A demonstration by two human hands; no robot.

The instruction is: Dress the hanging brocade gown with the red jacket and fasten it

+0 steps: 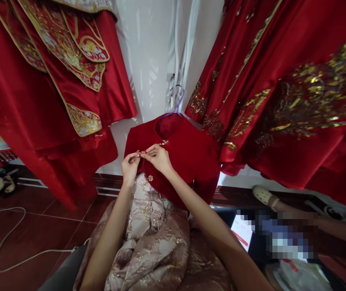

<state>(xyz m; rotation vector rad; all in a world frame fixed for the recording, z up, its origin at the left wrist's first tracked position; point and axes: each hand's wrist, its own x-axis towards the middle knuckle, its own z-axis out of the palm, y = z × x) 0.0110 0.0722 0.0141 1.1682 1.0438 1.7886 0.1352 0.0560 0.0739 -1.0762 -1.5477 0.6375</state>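
A red jacket (191,149) hangs before me on a purple hanger (178,104), its front partly open. My left hand (130,166) pinches a small jewelled button (139,154) at the jacket's front edge. From the other side, my right hand (160,158) has its thumb and fingertips closed at the same button; the exact grip is too small to make out. A row of pearl-like trim (163,143) shows near the collar. Lower on the front is a flower-shaped jewelled button (150,178). Shiny pinkish brocade fabric (151,242) with a raised pattern lies under the jacket and across my lap.
Red embroidered garments hang at left (112,85) and right (312,141) against a white wall (148,48). A pale cable (24,226) crosses the tiled floor. A lit phone (242,232) and plastic bag (303,275) are at lower right, near another person's leg and clog (264,195).
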